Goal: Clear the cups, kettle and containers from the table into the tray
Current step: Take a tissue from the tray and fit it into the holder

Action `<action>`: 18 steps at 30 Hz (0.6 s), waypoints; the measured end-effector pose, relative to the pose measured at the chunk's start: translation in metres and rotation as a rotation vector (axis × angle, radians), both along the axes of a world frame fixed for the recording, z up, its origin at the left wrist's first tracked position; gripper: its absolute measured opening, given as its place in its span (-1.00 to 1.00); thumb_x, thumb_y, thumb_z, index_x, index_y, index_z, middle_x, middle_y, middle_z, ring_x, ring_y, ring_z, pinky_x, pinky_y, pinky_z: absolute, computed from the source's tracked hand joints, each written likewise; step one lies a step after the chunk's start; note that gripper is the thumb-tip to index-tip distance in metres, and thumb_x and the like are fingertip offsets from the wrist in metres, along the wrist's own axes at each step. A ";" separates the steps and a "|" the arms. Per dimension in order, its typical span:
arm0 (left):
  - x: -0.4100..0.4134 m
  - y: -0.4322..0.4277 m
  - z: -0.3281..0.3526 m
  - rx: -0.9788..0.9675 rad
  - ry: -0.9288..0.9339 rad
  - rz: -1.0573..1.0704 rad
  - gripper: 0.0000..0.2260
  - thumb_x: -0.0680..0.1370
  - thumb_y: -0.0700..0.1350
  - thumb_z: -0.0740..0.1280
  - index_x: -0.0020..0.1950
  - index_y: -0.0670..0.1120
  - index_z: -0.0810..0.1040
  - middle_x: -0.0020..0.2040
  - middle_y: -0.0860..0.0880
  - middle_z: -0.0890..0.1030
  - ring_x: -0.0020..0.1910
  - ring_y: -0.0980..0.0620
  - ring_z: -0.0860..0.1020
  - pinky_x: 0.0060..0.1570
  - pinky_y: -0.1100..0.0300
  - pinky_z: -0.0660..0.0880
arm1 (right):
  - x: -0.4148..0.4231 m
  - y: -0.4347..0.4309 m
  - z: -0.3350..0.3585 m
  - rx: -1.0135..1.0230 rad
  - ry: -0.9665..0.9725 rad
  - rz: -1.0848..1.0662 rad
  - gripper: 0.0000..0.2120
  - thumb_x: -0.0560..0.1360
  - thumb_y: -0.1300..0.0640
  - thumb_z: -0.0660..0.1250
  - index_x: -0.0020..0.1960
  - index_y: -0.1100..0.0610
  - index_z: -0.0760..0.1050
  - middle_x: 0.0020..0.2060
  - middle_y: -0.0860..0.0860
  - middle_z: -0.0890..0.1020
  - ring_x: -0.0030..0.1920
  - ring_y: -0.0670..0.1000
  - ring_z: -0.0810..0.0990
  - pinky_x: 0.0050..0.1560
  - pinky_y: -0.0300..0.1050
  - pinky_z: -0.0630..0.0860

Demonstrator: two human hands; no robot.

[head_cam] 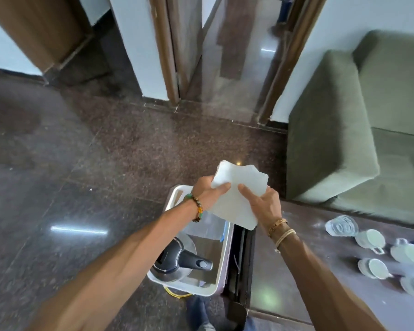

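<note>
Two forearms reaching forward from the bottom edge, a beaded bracelet (197,207) on the left wrist, gold bangles (279,226) on the right. Between them, low down, a white tray (221,278) sitting on the dark floor (58,187), just beside the desk's left edge. Inside the tray, at its near end, a kettle (177,261) with black lid and handle, steel body; rest of the tray apparently bare, a strip of blue tape on its right wall. Yellow cord (177,293) poking out under the tray's near rim. To the right, a dark desk (296,271); near its right side, four white cups (373,267) in a loose cluster, each apparently on a saucer, the nearest ones cut by the frame edge. Just beyond the cups, toward the far edge, a clear glass container (342,226). Above the tray's far end, left hand (207,191) and right hand (264,204) both clamped on one stack of white sheets (237,194), thumbs on top, fingers underneath, held in the air. Farther off, beyond the desk's far edge, a green sofa (332,127). At the back, white walls and an open doorway (225,56) with brown frames.
</note>
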State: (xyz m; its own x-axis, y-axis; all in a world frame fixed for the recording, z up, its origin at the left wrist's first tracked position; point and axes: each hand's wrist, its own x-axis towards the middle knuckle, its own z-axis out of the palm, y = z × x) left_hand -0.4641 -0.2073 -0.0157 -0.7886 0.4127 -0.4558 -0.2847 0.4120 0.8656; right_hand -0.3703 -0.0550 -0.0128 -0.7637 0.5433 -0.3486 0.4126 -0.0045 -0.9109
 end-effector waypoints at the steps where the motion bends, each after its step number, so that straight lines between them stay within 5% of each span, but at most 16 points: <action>1: 0.003 0.006 0.007 0.007 0.022 -0.001 -0.85 0.48 0.05 0.44 -0.14 -0.02 0.62 -0.17 0.00 0.69 -0.15 -0.01 0.68 -0.21 0.15 0.61 | 0.005 0.004 0.006 0.024 0.012 -0.024 -0.79 0.40 -0.10 0.51 -0.11 0.02 0.64 -0.25 -0.06 0.72 -0.24 -0.07 0.71 -0.28 -0.12 0.63; 7: 0.034 0.048 0.042 0.036 0.172 -0.164 -0.73 0.46 0.06 0.47 0.03 -0.09 0.62 -0.11 0.02 0.69 -0.16 0.06 0.66 -0.28 0.28 0.54 | 0.050 0.036 0.045 0.120 0.045 -0.209 -0.71 0.36 -0.13 0.52 -0.15 0.09 0.62 -0.27 -0.04 0.70 -0.25 -0.06 0.69 -0.34 -0.21 0.56; 11: 0.074 0.091 0.062 0.050 0.345 -0.203 -0.77 0.44 0.07 0.46 -0.03 -0.03 0.59 -0.16 0.07 0.67 -0.22 0.13 0.63 -0.36 0.37 0.49 | 0.104 0.060 0.069 0.029 0.135 -0.241 -0.63 0.25 -0.08 0.59 -0.04 0.08 0.65 -0.18 -0.02 0.73 -0.18 -0.01 0.72 -0.21 -0.05 0.66; 14: 0.117 0.125 0.070 0.045 0.486 -0.257 -0.81 0.47 0.10 0.42 -0.02 0.06 0.52 -0.20 0.16 0.61 -0.23 0.20 0.59 -0.37 0.43 0.42 | 0.151 0.077 0.074 0.205 0.087 -0.256 -0.71 0.31 0.01 0.58 -0.04 0.10 0.64 -0.20 -0.05 0.73 -0.19 -0.05 0.70 -0.15 -0.03 0.66; 18: 0.190 0.163 0.077 -0.021 0.595 -0.462 -0.57 0.44 0.17 0.43 0.22 0.02 0.48 0.01 0.09 0.64 -0.08 0.08 0.61 -0.18 0.18 0.55 | 0.220 0.101 0.075 0.548 -0.024 -0.328 -0.73 0.38 -0.06 0.47 0.00 0.06 0.61 -0.17 -0.04 0.70 -0.20 -0.03 0.63 -0.19 -0.16 0.54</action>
State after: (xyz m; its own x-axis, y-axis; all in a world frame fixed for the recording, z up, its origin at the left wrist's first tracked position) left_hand -0.2743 -0.0444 0.0615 -0.6532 0.7570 -0.0184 0.4342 0.3944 0.8099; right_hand -0.1499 0.0459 0.0620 -0.5231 0.8517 0.0314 0.4892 0.3302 -0.8073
